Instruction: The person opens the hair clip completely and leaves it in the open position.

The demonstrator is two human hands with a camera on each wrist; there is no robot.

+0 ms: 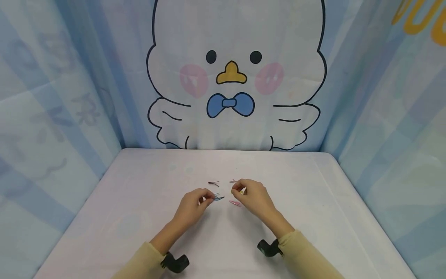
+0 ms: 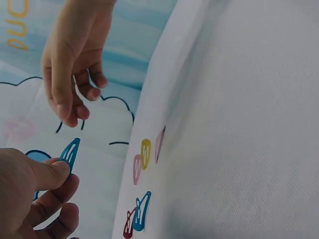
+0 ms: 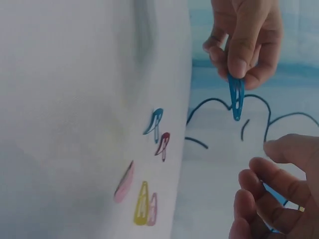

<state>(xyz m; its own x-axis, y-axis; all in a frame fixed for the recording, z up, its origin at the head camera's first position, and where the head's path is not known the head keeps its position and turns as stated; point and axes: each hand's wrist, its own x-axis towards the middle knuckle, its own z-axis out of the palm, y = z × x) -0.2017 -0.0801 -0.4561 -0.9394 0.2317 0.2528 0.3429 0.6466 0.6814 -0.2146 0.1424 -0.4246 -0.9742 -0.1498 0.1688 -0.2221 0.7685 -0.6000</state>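
Observation:
Between its thumb and forefinger my left hand (image 1: 193, 203) pinches a blue snap hair clip (image 2: 71, 154), raised off the table with its narrow end pointing away from the fingers. Facing it, my right hand (image 3: 279, 189) hovers with loosely bent fingers and holds nothing. Beneath the hands, a second blue hair clip (image 3: 155, 124) and a red hair clip (image 3: 163, 147) lie side by side, both snapped open. Across from them are a yellow hair clip (image 2: 145, 153) and two pink ones; one pink hair clip (image 3: 124, 184) lies nearer me, partly edge-on.
A pale cloth covers the table (image 1: 139, 232). Behind it hangs a blue-and-white curtain (image 1: 230, 131) with a cartoon bird, and similar curtains close both sides. Dark wrist cameras (image 1: 175, 263) sit under both sleeves.

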